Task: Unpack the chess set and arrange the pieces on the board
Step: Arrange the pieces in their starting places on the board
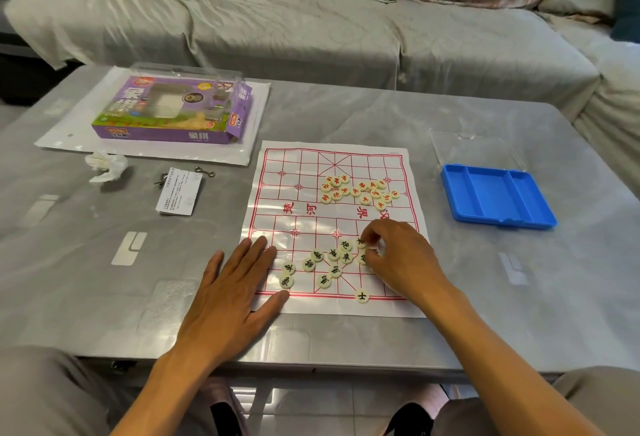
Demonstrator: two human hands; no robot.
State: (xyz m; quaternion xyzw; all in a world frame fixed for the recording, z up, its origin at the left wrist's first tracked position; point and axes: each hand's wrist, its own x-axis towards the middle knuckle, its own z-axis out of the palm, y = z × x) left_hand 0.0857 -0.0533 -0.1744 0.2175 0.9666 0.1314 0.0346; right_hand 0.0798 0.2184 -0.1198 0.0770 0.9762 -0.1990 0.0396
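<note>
A white paper chess board (pixel 304 193) with red grid lines lies flat on the grey table. Several cream discs with red characters (pixel 360 190) cluster on its far half. Several discs with black characters (pixel 325 262) lie loose on the near half, and one black-marked disc (pixel 362 296) sits alone on the near edge line. My right hand (pixel 398 259) hovers over the black group, its fingertips pinching a black-marked disc (pixel 361 243). My left hand (pixel 235 293) lies flat with straight fingers, pressing the board's near left corner.
An empty blue piece tray (pixel 498 198) and its clear lid (pixel 474 149) lie right of the board. The purple chess box (pixel 173 113) rests on a white bag at far left, with crumpled tissue (pixel 105 165), a folded leaflet (pixel 178 193) and small metal hooks nearby. A sofa stands behind.
</note>
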